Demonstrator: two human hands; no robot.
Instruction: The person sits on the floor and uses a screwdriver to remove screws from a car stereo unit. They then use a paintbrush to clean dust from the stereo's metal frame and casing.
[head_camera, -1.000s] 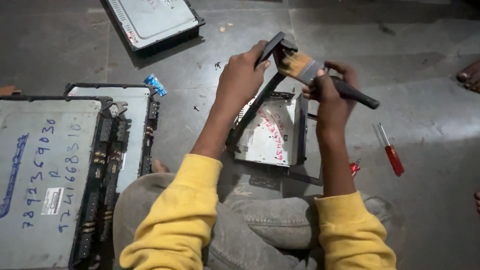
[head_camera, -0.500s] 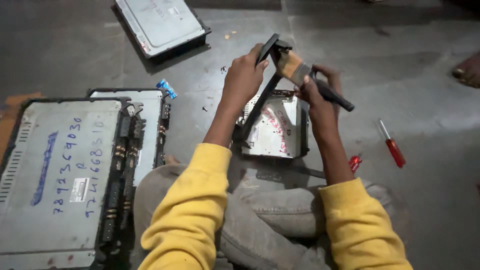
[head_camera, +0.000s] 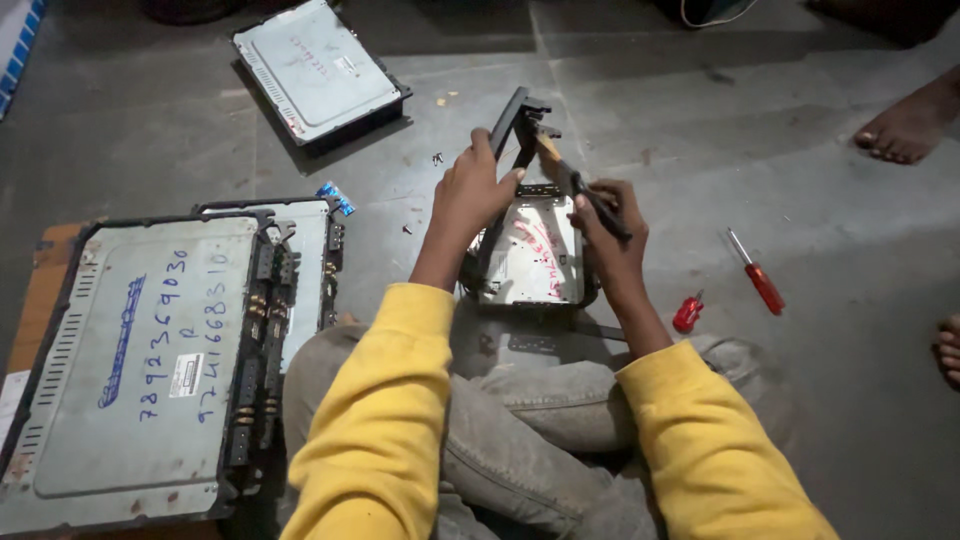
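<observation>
An open metal case (head_camera: 535, 262) with a black frame stands on the grey floor in front of my crossed legs. My left hand (head_camera: 477, 188) grips the raised black frame piece (head_camera: 512, 118) at its upper end and holds it tilted up. My right hand (head_camera: 606, 226) is closed on the dark handle of a paintbrush (head_camera: 572, 180), whose bristle end lies against the frame near the top. Both sleeves are yellow.
Two large flat metal units (head_camera: 140, 350) lie stacked at my left, a third one (head_camera: 315, 72) farther back. A red screwdriver (head_camera: 756, 273) and a short red tool (head_camera: 687, 312) lie at my right. Another person's bare foot (head_camera: 905, 125) rests at upper right; toes (head_camera: 948, 350) show at the right edge.
The brush has turned, so its bristles now point into the frame's top. My view has shifted, moving the hands lower and the stacked units nearer.
</observation>
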